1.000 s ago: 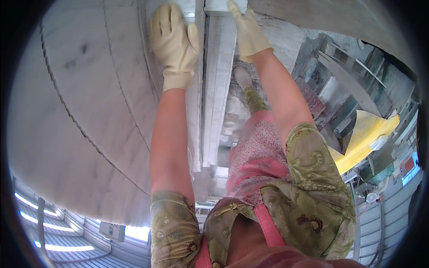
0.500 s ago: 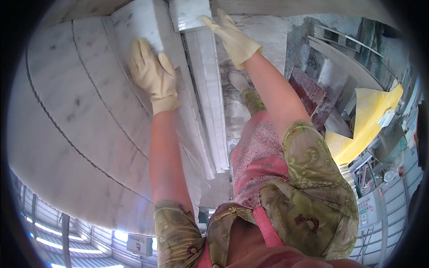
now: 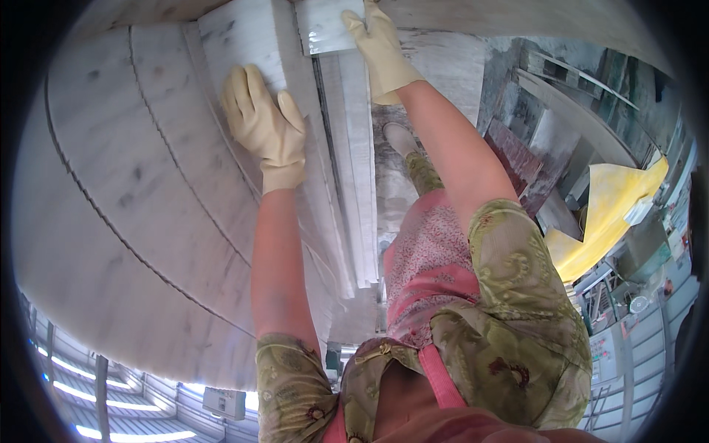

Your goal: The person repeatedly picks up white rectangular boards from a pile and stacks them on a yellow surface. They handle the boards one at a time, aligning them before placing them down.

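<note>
Both my hands wear cream rubber gloves. My left hand (image 3: 264,125) lies on a grey-white, stone-looking strip (image 3: 240,44), with fingers stretched out and the thumb apart. To its left are wide pale slabs (image 3: 111,148) with grey spots, divided by dark rough-edged gaps. My right hand (image 3: 378,52) reaches to the right edge of a glossy white block (image 3: 325,28) at the top. Its thumb overlaps the block and its fingers point away from me, spread from the thumb; the tips are near the picture's rim. Below the block run long narrow white strips (image 3: 354,162).
On the right, a yellow sheet (image 3: 617,199) hangs by dark reddish boards (image 3: 513,155) and a long curved plank (image 3: 576,111). A grey control box (image 3: 224,403) is at the lower left. My shoe (image 3: 399,139) stands on the wet-looking floor beside the strips.
My right hand has moved slightly farther away, toward the top rim. The left hand keeps its pose on the strip. The whole view has shifted slightly.
</note>
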### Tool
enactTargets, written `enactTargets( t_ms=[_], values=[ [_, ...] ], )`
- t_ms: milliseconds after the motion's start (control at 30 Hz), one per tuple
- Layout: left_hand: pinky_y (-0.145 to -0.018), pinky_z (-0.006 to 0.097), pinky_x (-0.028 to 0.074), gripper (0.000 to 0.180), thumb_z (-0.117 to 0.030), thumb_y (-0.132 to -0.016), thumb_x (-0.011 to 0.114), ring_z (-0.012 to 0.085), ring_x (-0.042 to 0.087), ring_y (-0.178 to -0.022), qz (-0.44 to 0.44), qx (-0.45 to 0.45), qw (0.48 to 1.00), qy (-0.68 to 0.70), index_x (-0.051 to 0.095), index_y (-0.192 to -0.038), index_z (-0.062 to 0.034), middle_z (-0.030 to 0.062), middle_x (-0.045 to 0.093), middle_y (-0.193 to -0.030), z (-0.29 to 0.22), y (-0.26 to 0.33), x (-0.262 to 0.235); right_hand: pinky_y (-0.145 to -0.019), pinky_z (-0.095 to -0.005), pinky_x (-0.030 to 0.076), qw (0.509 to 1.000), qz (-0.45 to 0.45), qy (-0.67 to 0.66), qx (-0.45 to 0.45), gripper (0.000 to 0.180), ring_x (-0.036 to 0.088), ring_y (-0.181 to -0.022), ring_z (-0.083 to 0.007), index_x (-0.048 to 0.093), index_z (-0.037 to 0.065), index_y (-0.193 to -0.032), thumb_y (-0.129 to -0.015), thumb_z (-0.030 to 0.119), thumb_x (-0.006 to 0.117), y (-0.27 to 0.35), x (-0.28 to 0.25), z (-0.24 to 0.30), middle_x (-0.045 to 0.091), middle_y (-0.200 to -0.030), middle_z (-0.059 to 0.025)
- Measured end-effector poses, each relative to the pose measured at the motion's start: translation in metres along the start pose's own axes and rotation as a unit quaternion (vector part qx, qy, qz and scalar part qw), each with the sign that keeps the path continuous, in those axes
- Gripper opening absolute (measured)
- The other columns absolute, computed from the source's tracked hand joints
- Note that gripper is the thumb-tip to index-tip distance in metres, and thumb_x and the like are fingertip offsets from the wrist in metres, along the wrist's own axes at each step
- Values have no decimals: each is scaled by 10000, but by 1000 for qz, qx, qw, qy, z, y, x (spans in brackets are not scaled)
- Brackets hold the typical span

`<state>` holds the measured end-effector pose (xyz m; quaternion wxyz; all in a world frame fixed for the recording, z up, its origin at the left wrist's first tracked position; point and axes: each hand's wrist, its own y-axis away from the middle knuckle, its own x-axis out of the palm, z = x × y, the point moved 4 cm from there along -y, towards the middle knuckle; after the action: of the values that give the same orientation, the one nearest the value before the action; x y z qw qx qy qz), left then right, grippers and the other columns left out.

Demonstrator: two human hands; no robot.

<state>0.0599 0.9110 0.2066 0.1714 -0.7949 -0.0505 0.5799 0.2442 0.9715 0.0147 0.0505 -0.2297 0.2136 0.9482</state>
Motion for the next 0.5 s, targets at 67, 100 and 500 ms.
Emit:
enactTargets(
  t_ms=[67,100,500],
  values=[
    [-1062,537,412,522,-366,-1000,457,448,526,-1197,-9,6,1000,-5,565,-1284,58,251,559,-1327,0,0,1,-976,-420,505,1000,17,-24,-10,618,639,-1127,-396,448,-2,-1484,-1012,371,590,7,-10,10,645,-1247,-263],
    [-1060,536,413,518,-361,-998,458,448,528,-1193,-12,10,1000,-10,566,-1280,59,251,562,-1324,0,-1,1,-1005,-424,489,995,7,-77,-55,608,621,-1166,-397,453,0,-1482,-1016,370,580,11,-19,21,632,-1272,-267],
    [-1035,528,444,483,-343,-991,505,435,547,-1180,-32,-3,999,18,578,-1277,39,227,589,-1287,-1,1,3,-1219,-479,286,820,12,306,-484,646,455,-1405,-344,477,-31,-1461,-937,328,598,40,-47,113,525,-1468,-215]
  ],
)
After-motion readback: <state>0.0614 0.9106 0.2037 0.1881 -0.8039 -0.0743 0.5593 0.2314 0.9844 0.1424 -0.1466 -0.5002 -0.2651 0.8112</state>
